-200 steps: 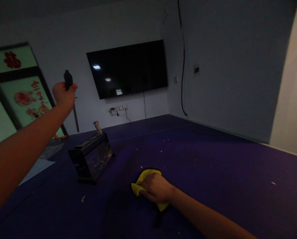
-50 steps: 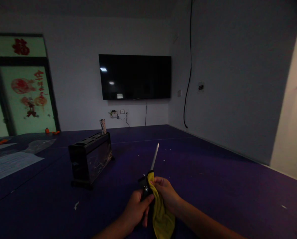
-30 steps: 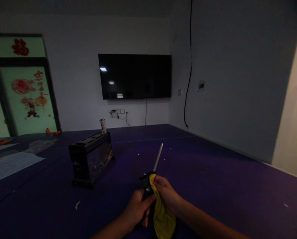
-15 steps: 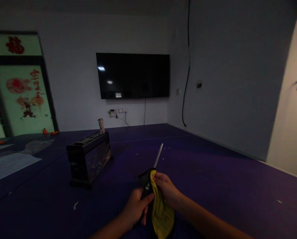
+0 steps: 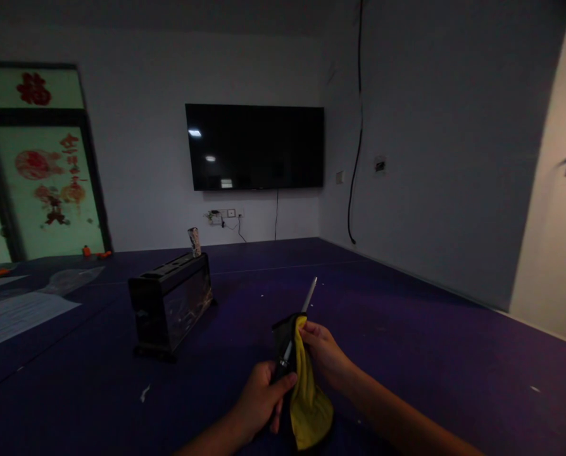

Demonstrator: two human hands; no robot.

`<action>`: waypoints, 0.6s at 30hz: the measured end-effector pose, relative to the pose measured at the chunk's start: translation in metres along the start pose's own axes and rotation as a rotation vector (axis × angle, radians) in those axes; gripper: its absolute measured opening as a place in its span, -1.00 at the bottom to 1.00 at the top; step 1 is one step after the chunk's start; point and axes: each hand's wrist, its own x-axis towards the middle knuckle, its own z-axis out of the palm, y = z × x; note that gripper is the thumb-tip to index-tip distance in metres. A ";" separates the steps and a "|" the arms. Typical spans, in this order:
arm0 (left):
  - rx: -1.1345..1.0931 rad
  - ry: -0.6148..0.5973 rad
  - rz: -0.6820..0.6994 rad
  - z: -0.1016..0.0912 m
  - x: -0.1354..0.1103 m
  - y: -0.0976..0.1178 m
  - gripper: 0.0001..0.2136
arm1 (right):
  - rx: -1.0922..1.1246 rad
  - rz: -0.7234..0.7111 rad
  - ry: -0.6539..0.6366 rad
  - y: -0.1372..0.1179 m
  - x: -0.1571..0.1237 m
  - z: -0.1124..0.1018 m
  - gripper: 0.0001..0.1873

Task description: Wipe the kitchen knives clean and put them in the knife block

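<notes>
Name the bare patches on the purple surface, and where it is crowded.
Widest: surface right of the right hand, out to the wall. Also bare: between box and rod, and nearer than the box. Crowded: far left with papers; around left hand and cloth.

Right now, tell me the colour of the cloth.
The cloth is yellow, seen best in head view.
</notes>
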 end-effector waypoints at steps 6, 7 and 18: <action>0.000 -0.013 -0.004 0.000 -0.001 -0.001 -0.58 | 0.024 -0.056 0.047 -0.005 0.005 -0.007 -0.76; 0.001 -0.007 -0.005 0.000 -0.001 -0.001 -0.58 | 0.026 -0.059 0.047 -0.005 0.005 -0.008 -0.76; 0.013 -0.008 -0.018 0.000 -0.001 -0.005 -0.57 | 0.023 -0.054 0.029 -0.001 0.001 -0.003 -0.75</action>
